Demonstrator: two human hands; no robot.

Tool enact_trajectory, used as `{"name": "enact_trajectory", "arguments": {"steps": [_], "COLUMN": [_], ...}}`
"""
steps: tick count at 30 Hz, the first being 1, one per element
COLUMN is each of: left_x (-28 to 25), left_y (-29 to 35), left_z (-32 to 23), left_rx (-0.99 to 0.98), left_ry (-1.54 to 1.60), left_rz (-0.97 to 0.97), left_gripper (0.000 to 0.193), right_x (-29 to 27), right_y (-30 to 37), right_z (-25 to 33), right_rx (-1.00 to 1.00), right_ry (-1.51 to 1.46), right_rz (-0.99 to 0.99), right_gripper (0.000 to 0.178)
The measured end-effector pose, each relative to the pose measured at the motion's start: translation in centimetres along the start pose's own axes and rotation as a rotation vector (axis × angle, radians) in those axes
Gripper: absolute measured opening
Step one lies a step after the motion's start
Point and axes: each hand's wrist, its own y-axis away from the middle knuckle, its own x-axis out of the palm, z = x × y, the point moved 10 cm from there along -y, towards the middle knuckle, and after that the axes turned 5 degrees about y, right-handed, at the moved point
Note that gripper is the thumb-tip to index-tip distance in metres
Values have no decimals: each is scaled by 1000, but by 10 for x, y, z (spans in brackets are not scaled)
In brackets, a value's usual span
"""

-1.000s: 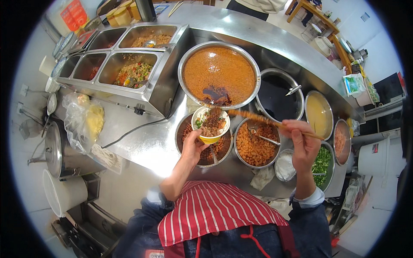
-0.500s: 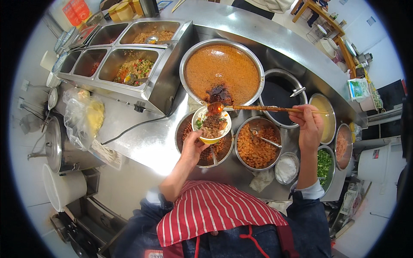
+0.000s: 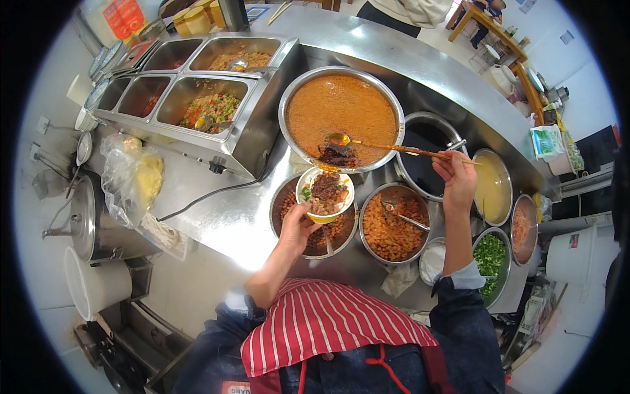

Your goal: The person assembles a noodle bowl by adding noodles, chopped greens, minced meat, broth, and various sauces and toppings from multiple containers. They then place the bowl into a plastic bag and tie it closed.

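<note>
My left hand is closed around a small paper bowl, white inside with a yellow band. In it lie minced brown topping, some green bits and a dark red-brown sauce. My right hand grips the far end of a long wooden-handled spoon. The spoon's head rests at the surface of the orange-brown oily sauce, beside a dark clump, in a wide steel basin. The bowl is held just below the basin's near rim, over a pan of brown diced food.
A pan of orange-brown dices, a pot of dark liquid, a pale yellow liquid and chopped greens stand to the right. A steel tray unit and a plastic bag sit left. A person stands beyond the counter.
The spoon has moved from above the paper bowl up to the sauce in the basin. Dark sauce now lies on the bowl's contents. The left hand still holds the bowl.
</note>
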Motion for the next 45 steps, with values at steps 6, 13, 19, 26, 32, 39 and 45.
{"name": "enact_trajectory", "arguments": {"steps": [6, 13, 19, 26, 32, 39, 45], "left_x": [0, -6, -10, 0, 11, 8, 3], "left_y": [1, 8, 26, 44, 51, 57, 58], "left_z": [-1, -5, -11, -32, -45, -42, -43], "left_rx": [-2, 19, 33, 95, 155, 155, 174], "left_ry": [-9, -46, -57, -114, -164, -131, -130], "left_rz": [-3, -8, -29, -19, -28, -40, -36], "left_gripper": [55, 51, 47, 43, 61, 59, 44], "right_x": [19, 62, 69, 54, 23, 27, 33], "right_y": [26, 76, 77, 69, 83, 101, 107], "right_z": [36, 87, 88, 85, 106, 101, 99], "right_rx": [-228, -673, -700, -554, -397, -340, -347], "right_ry": [158, 365, 480, 384, 193, 252, 325], "right_rz": [73, 259, 311, 215, 98, 144, 198], "right_gripper": [20, 10, 10, 14, 23, 25, 25]}}
